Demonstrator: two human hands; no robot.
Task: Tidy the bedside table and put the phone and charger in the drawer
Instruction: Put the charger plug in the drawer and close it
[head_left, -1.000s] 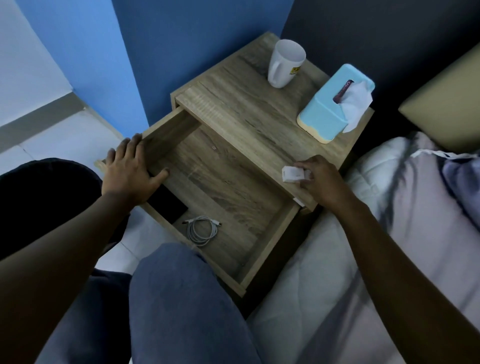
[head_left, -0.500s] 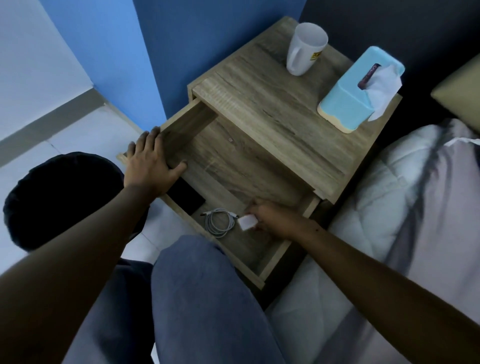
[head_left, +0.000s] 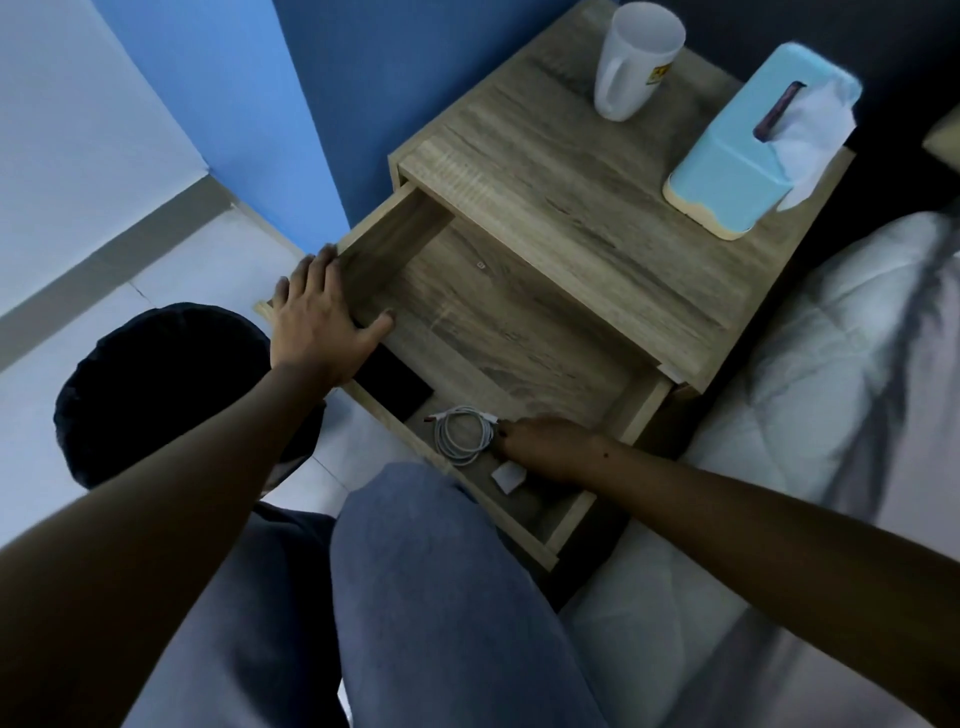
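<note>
The right hand (head_left: 545, 447), at the tabletop edge with the charger (head_left: 508, 475) a second ago, is now in the drawer (head_left: 519, 332); the charger lies beneath it beside the cable (head_left: 462, 434).

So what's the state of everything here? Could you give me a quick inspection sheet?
Surface: wooden tabletop, bare at the front.
Job's things: drawer open; dark phone inside, part hidden by the left hand; white adapter near the front.
Clutter: mug and tissue box at the back of the tabletop.
Grips: left hand on the drawer's side wall; right hand in the drawer by the adapter, hold unclear.
Cables: coiled white cable in the drawer.
Surroundings: blue wall, bed, tiled floor.
</note>
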